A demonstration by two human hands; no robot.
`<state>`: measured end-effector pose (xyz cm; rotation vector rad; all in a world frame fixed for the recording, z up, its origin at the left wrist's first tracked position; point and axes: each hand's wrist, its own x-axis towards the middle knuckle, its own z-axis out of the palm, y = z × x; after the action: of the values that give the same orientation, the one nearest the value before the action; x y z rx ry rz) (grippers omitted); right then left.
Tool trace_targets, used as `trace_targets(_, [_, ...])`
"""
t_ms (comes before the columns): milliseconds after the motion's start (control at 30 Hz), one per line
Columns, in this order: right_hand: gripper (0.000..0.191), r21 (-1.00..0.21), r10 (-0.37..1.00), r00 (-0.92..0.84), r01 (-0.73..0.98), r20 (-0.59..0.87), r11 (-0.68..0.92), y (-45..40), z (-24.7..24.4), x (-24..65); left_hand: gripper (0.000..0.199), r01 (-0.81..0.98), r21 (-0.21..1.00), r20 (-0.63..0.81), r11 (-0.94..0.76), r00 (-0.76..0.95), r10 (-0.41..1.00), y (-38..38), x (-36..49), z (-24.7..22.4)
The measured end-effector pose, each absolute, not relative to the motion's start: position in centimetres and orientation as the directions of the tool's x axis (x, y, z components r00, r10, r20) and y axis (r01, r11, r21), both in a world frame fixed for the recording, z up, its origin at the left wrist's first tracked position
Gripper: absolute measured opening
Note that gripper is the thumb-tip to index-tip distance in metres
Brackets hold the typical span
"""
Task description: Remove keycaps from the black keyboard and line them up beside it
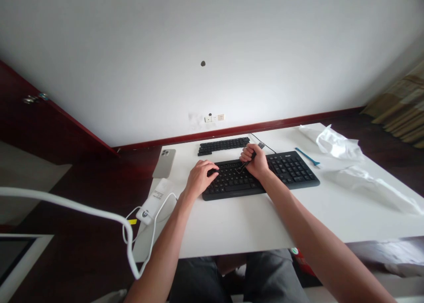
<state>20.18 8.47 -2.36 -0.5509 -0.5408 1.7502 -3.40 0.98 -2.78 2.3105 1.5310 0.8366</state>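
Note:
A black full-size keyboard lies on the white table, with my hands over its left and middle keys. My right hand is shut around a thin wire keycap puller, whose tips reach down to the keys. My left hand rests with curled fingers on the keyboard's left end and holds nothing. Behind the keyboard lie rows of loose black keycaps. A black cable with a small plug runs behind my right hand.
A titanium-coloured smartphone lies face down at the table's far left. Nearer me, a white power bank trails a white cable. To the right are a blue pry tool and crumpled white plastic wrap.

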Motion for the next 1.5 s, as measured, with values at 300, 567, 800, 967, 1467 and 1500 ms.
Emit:
trace_targets(300, [0.041, -0.575, 0.983, -0.149, -0.798, -0.106, -0.183, 8.6, -2.6, 20.1, 0.016, 0.760, 0.567, 0.320, -0.317, 0.152, 0.935, 1.2, -3.4, -2.8])
trace_targets(567, [0.042, -0.581, 0.981, -0.172, -0.791, -0.094, -0.194, 8.7, -2.8, 20.1, 0.013, 0.818, 0.547, 0.322, -0.176, -0.011, 0.947, 3.3, -2.4, -2.0])
trace_targets(800, [0.042, -0.563, 0.981, -0.172, -0.804, -0.092, -0.194, 8.7, -2.8, 20.1, 0.015, 0.845, 0.506, 0.325, -0.174, 0.000, 0.946, 6.4, -0.7, -2.3])
trace_targets(967, [0.042, -0.541, 0.978, -0.180, -0.816, -0.102, -0.206, 8.7, -2.8, 20.0, 0.011, 0.873, 0.415, 0.361, -0.256, 0.100, 0.927, 7.0, -1.1, -3.7])
trace_targets(1467, [0.044, -0.565, 0.976, -0.193, -0.796, -0.105, -0.218, 8.7, -2.7, 20.0, 0.014, 0.916, 0.364, 0.293, -0.171, 0.062, 0.954, 7.2, -1.9, -3.7])
trace_targets(1500, [0.044, -0.567, 0.975, -0.193, -0.794, -0.107, -0.219, 8.6, -2.7, 20.0, 0.014, 0.918, 0.362, 0.280, -0.161, 0.057, 0.958, 7.2, -1.8, -3.6])
